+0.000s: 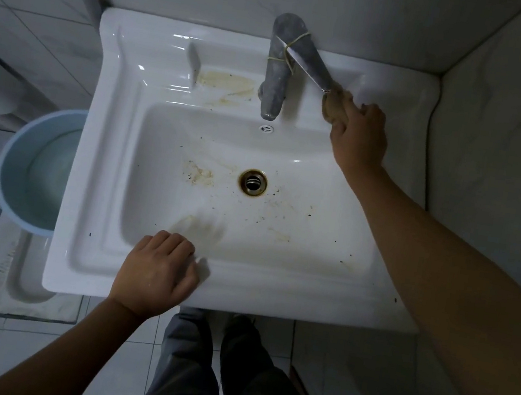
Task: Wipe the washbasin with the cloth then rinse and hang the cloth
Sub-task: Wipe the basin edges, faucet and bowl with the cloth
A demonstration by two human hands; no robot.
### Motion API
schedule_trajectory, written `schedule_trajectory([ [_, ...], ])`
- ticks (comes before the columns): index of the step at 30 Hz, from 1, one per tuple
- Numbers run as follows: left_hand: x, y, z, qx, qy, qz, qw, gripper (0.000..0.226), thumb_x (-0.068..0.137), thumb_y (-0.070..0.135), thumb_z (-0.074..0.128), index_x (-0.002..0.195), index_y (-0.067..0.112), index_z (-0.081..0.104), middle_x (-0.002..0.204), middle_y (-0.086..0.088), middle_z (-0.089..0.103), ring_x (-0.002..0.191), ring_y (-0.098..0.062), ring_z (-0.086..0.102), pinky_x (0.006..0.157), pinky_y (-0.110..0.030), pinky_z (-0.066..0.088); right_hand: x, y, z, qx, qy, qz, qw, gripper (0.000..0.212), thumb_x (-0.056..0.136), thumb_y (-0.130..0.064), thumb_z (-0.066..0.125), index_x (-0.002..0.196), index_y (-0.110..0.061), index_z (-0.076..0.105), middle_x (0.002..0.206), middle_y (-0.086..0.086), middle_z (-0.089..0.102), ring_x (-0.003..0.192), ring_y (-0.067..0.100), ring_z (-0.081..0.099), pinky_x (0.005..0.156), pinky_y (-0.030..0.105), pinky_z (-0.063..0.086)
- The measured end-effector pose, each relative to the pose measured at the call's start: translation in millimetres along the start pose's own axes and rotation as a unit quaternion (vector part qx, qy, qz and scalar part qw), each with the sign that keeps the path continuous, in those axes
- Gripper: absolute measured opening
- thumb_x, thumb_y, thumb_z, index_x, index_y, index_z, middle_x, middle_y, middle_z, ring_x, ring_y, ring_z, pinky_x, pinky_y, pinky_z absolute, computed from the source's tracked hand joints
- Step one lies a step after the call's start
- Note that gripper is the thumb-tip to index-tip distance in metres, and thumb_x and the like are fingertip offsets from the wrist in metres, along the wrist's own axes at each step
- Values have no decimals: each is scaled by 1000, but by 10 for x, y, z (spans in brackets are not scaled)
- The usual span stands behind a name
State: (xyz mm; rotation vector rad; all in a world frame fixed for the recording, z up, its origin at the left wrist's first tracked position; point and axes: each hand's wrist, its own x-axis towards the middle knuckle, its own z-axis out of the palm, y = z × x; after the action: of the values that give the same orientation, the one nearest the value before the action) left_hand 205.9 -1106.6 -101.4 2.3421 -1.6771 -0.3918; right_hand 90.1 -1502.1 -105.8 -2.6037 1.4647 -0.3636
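Note:
A white washbasin fills the middle of the view, with brownish stains on its back ledge and around the drain. My right hand grips a bunched tan cloth at the back right ledge, right by the tip of the grey tap's long lever. My left hand rests on the basin's front rim, fingers curled over the inner edge and holding nothing.
A light blue bucket with water stands on the floor left of the basin. Tiled walls close in behind and on the right. A squat toilet pan lies at lower left. My legs show below the basin.

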Motion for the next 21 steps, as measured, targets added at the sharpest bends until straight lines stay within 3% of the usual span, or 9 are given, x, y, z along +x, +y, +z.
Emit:
schedule_trajectory([
  [8,1,-10,-6,-1,-6,1,1000,30,91,39,44,82,15,61,80,0,60,70,-20,49,64,-31,33,-724,268,-228,60,-39,32,997,49,94,-21,51,143,-19,51,125,16,53,115,32,50,86,41,52],
  [11,-2,0,4,-4,-14,4,1000,33,92,40,41,83,15,61,79,0,59,70,-20,48,63,-32,33,-785,421,-364,68,1,26,997,49,93,-21,52,142,-19,52,118,15,52,107,32,51,81,40,51],
  [14,-1,12,-9,-6,-11,5,1000,38,93,42,39,82,14,61,79,-2,60,70,-23,50,62,-33,35,-524,516,-456,59,47,23,997,51,93,-19,52,144,-18,50,116,18,53,106,33,51,89,37,45],
  [21,18,35,-14,-8,6,13,1000,44,96,45,35,80,14,61,78,-1,59,68,-24,50,61,-33,35,-135,457,-71,48,11,16,999,48,80,-2,58,128,-9,62,115,24,56,126,45,47,103,48,46],
])
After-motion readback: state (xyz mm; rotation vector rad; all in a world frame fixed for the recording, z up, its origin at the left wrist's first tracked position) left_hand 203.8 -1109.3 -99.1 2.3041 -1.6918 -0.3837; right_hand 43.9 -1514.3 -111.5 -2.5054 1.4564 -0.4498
